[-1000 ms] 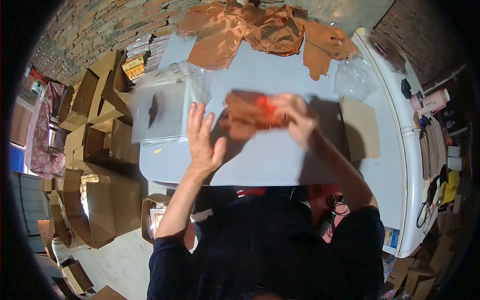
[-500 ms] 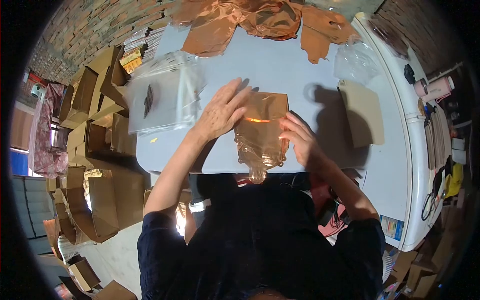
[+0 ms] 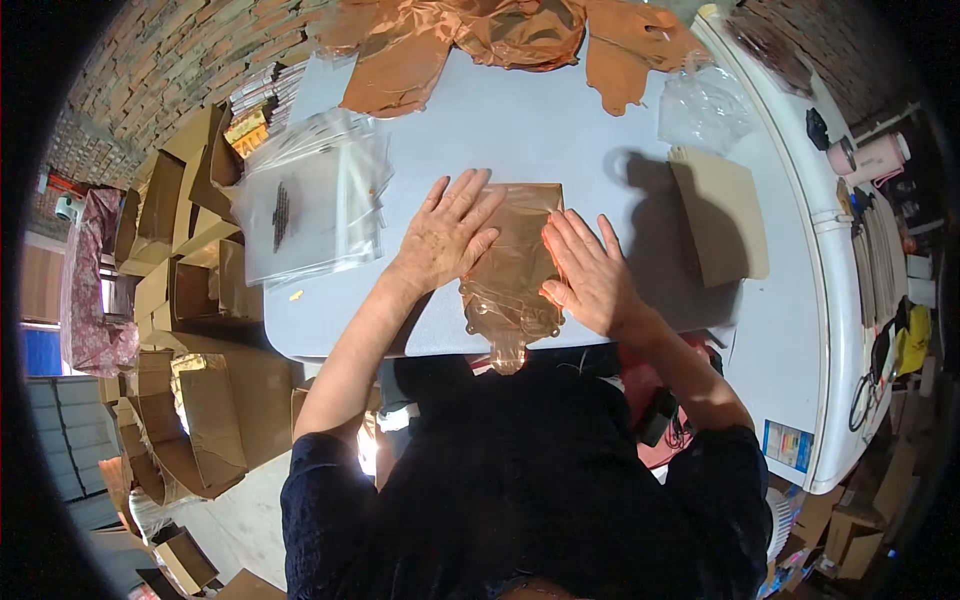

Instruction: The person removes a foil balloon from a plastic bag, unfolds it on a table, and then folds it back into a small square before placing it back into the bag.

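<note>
A flat, shiny copper-coloured foil piece (image 3: 515, 255) lies on the pale table, with a scalloped lower end and a narrow tab hanging at the table's front edge. It looks like a deflated foil balloon, folded into a rectangle. My left hand (image 3: 447, 232) rests flat along its left side, fingers stretched out and thumb on the foil. On the right side lies my right hand (image 3: 590, 270), open, with straight fingers and its inner edge against the foil. Neither hand grips anything.
More copper foil pieces (image 3: 520, 35) lie at the table's far edge. A stack of clear plastic bags (image 3: 315, 205) is at left, a cardboard sheet (image 3: 718, 215) and crumpled clear plastic (image 3: 703, 108) at right. Open cardboard boxes (image 3: 215, 420) stand left of the table.
My right hand has flattened and its fingers have straightened beside the foil. My left hand's fingers have spread a little more. The foil's upper part looks flatter, and the view has shifted slightly.
</note>
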`<state>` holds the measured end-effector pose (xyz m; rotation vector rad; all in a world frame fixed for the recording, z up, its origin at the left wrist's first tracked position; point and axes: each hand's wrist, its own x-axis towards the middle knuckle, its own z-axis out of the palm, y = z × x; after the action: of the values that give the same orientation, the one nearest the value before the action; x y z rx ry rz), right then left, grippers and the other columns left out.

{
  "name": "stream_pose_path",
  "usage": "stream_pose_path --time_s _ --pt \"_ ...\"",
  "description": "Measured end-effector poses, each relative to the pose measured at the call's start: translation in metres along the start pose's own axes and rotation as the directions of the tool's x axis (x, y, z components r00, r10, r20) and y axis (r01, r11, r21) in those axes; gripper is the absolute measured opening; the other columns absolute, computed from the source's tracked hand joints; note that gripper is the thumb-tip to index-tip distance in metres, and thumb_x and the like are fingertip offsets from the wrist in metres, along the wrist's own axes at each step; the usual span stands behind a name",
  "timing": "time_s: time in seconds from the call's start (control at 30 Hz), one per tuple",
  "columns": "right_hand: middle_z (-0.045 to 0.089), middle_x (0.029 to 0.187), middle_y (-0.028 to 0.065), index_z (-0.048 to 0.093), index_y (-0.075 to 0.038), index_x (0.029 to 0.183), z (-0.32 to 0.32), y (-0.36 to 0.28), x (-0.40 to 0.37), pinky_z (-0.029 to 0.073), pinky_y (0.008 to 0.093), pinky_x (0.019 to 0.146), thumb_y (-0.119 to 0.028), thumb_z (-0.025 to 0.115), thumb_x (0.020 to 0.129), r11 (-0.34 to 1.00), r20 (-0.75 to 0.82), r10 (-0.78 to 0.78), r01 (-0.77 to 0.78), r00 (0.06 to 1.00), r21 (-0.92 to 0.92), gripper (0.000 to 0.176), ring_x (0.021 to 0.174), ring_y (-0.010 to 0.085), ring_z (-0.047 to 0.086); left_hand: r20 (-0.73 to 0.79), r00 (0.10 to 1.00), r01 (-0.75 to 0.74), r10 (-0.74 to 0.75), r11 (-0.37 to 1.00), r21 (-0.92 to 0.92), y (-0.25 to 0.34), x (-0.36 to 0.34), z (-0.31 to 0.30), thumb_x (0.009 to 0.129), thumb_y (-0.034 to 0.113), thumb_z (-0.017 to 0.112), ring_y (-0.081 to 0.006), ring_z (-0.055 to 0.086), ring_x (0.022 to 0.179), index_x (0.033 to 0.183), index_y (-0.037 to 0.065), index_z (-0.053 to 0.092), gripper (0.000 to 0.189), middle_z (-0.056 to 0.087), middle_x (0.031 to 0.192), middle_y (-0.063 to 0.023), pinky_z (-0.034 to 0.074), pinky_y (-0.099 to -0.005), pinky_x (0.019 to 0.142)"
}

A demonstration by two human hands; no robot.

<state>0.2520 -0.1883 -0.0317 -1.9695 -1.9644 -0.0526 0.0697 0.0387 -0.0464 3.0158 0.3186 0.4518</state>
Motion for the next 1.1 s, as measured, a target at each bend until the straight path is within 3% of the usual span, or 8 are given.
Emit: stream_pose_path --time_s 0.27,0.47,0.57,0.67,0.8,0.93,1.03,1.1 --pt "0.041 0.161 0.0232 0.048 0.005 0.150 0.002 0.000 0.000 0.018 0.0601 0.124 -0.037 0.069 0.094 1.000 0.020 -0.010 0.011 1.000 -0.024 0.073 0.152 0.0361 0.035 -0.060 0.998 -0.023 0.029 0.996 0.092 0.013 0.008 -0.023 0.109 0.052 0.042 -0.0352 0.026 0.157 0.163 0.021 0.038 0.063 0.028 0.170 -0.0156 0.019 -0.0543 0.129" --pt "0.042 0.160 0.0229 0.046 0.005 0.150 0.003 0.000 0.000 0.017 0.0595 0.124 -0.035 0.066 0.096 1.000 0.024 -0.003 0.003 1.000 -0.007 0.071 0.152 0.0354 0.034 0.001 0.997 -0.076 0.077 0.990 -0.123 0.018 0.018 -0.002 0.108 0.054 0.042 -0.0357 0.026 0.157 0.163 0.021 0.038 0.064 0.029 0.170 -0.0161 0.019 -0.0532 0.129" --pt "0.042 0.161 0.0225 0.046 0.006 0.150 0.002 0.003 0.000 0.018 0.0587 0.124 -0.034 0.065 0.097 0.999 0.031 -0.017 0.018 0.999 -0.037 0.069 0.152 0.0352 0.035 0.002 0.997 -0.080 0.081 0.991 -0.105 0.018 0.017 0.007 0.107 0.055 0.043 -0.0355 0.027 0.157 0.163 0.020 0.037 0.065 0.030 0.169 -0.0160 0.020 -0.0527 0.129" --pt "0.043 0.161 0.0191 0.048 0.003 0.150 0.012 0.018 0.008 0.019 0.0572 0.124 -0.031 0.062 0.099 0.991 -0.110 0.067 -0.053 0.992 0.125 0.063 0.152 0.0340 0.036 0.034 0.996 -0.075 0.078 0.994 -0.078 0.019 0.018 0.005 0.107 0.056 0.043 -0.0349 0.028 0.156 0.162 0.020 0.038 0.066 0.031 0.169 -0.0155 0.021 -0.0525 0.129" --pt "0.048 0.160 0.0108 0.055 -0.005 0.149 0.004 0.033 0.037 0.018 0.0601 0.123 -0.028 0.056 0.103 0.999 -0.119 -0.026 0.021 0.993 -0.041 0.051 0.151 0.0316 0.038 0.044 0.996 -0.069 0.072 0.995 -0.074 0.020 0.020 0.004 0.107 0.057 0.043 -0.0343 0.029 0.156 0.161 0.019 0.041 0.066 0.032 0.168 -0.0152 0.021 -0.0524 0.129" --pt "0.050 0.159 0.0101 0.056 -0.005 0.147 0.013 0.068 0.041 0.020 0.0623 0.121 -0.028 0.058 0.103 0.991 -0.074 -0.115 0.109 0.991 -0.083 0.050 0.151 0.0317 0.038 0.067 0.995 -0.068 0.072 0.996 -0.058 0.022 0.020 0.002 0.106 0.056 0.045 -0.0340 0.029 0.156 0.159 0.019 0.044 0.065 0.033 0.168 -0.0155 0.021 -0.0522 0.129" --pt "0.052 0.156 0.0106 0.058 -0.004 0.144 0.006 0.075 0.032 0.023 0.0613 0.120 -0.025 0.060 0.101 0.988 -0.144 -0.076 0.055 0.987 -0.142 0.047 0.150 0.0323 0.038 0.071 0.995 -0.062 0.067 0.996 -0.068 0.022 0.021 0.000 0.106 0.056 0.045 -0.0339 0.030 0.156 0.158 0.019 0.046 0.064 0.035 0.167 -0.0153 0.021 -0.0519 0.129" --pt "0.054 0.153 0.0114 0.059 -0.003 0.142 -0.005 0.068 0.019 0.023 0.0608 0.120 -0.022 0.062 0.099 0.994 -0.096 -0.046 0.036 0.994 -0.104 0.047 0.149 0.0326 0.039 0.076 0.995 -0.057 0.063 0.995 -0.076 0.022 0.022 -0.001 0.106 0.057 0.046 -0.0338 0.030 0.156 0.158 0.019 0.046 0.064 0.035 0.167 -0.0150 0.021 -0.0517 0.129"
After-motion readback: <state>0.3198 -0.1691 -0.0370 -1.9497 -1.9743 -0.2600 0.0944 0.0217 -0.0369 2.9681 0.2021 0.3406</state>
